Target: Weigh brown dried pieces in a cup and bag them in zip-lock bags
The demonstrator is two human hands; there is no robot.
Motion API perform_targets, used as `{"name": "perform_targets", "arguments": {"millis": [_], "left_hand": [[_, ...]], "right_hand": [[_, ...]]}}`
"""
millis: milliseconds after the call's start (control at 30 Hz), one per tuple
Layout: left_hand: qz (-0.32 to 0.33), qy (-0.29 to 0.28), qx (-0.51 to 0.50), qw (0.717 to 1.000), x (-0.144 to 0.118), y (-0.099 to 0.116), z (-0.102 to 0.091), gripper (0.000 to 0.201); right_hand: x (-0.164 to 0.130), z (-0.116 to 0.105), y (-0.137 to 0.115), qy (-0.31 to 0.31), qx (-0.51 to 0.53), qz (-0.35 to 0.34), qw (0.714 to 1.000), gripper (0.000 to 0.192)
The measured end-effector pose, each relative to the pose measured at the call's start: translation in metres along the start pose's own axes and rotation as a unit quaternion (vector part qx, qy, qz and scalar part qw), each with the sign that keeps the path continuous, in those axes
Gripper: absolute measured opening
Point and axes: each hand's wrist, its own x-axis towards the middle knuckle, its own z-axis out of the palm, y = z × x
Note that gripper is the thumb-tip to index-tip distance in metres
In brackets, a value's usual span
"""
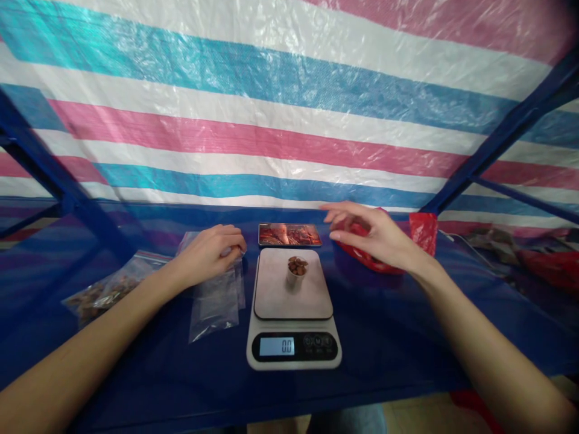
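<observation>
A white kitchen scale (293, 313) sits in the middle of a blue table, its display reading 0.0. On its platform stands a small white cup (297, 270) filled with brown nuts. My left hand (211, 251) rests to the left of the scale, fingers curled on the top of a clear zip bag (217, 298). My right hand (371, 232) hovers to the right of the scale with fingers spread, holding nothing, just over a red bag (423, 232).
A phone (289, 235) with a lit screen lies behind the scale. A filled clear bag of nuts (106, 292) lies at the far left. Blue shelf struts (506, 135) rise at both sides; a striped tarp hangs behind.
</observation>
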Motion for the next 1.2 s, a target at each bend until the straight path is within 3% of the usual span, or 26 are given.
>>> {"name": "perform_targets", "arguments": {"millis": [67,133,267,367,633,800,1033,1200], "left_hand": [[-0.030,-0.022,-0.005,0.999,-0.001,-0.001,-0.010,0.031],[-0.080,-0.060,-0.013,0.995,-0.004,-0.007,-0.019,0.032],[-0.156,-0.146,-0.104,0.971,-0.012,-0.025,-0.025,0.038],[-0.156,-0.166,-0.150,0.962,-0.015,-0.030,-0.019,0.039],[-0.082,-0.164,-0.175,0.967,-0.006,-0.012,-0.010,0.024],[-0.094,-0.120,-0.167,0.974,-0.006,-0.011,-0.015,0.025],[-0.101,-0.002,-0.164,0.981,-0.002,-0.008,-0.022,0.030],[-0.106,-0.024,-0.203,0.973,-0.002,-0.007,-0.020,0.029]], "right_hand": [[-0.008,-0.006,0.015,0.131,-0.047,0.002,0.990,0.031],[-0.015,-0.008,0.029,0.225,-0.097,0.007,0.969,0.022],[-0.021,-0.003,0.045,0.297,-0.135,0.028,0.945,0.020],[-0.021,0.002,0.049,0.295,-0.135,0.032,0.945,0.021],[-0.020,0.009,0.046,0.275,-0.141,0.038,0.950,0.022],[-0.021,0.009,0.042,0.282,-0.144,0.033,0.948,0.022],[-0.021,0.011,0.041,0.299,-0.132,0.039,0.944,0.024],[-0.021,0.015,0.039,0.282,-0.134,0.031,0.950,0.021]]}}
